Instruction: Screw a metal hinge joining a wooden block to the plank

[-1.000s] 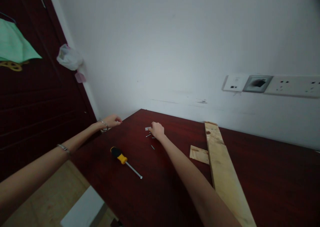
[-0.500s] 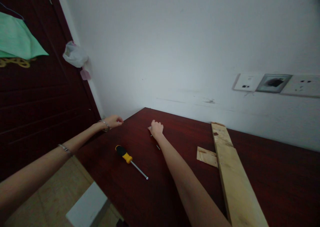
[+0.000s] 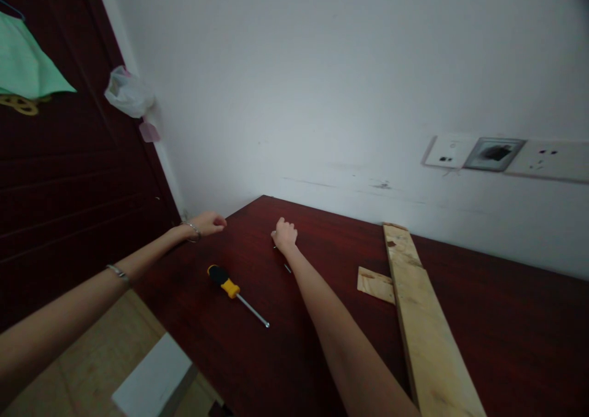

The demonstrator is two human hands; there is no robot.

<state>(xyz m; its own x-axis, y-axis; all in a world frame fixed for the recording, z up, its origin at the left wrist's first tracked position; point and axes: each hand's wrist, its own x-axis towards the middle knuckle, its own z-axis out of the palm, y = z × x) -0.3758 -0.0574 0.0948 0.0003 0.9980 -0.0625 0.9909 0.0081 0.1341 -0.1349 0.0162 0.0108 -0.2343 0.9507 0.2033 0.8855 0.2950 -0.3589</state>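
Note:
My right hand [image 3: 284, 233] reaches to the far left part of the dark red table [image 3: 317, 355], its fingers curled down near the surface. What they hold, if anything, is hidden. Close by the wrist lies a thin metal pin or screw [image 3: 288, 268]; another small metal bit [image 3: 275, 247] shows beside the hand. My left hand [image 3: 212, 223], with bracelets on the arm, hovers by the table's left edge with fingers curled in; their contents cannot be made out. Nearer to me, between the two arms, a yellow and black screwdriver [image 3: 237, 294] rests with its shaft towards the right.
A long wooden board [image 3: 426, 319] lies on the right, with a short wood piece [image 3: 376, 284] against its left side. Sockets [image 3: 451, 152] sit on the wall behind. A white box [image 3: 154, 374] stands below the left edge; a plastic bag [image 3: 129, 93] hangs near the door [image 3: 59, 159].
The view has turned slightly, so the table, board and screwdriver sit a little further left. Both hands keep nearly the same pose.

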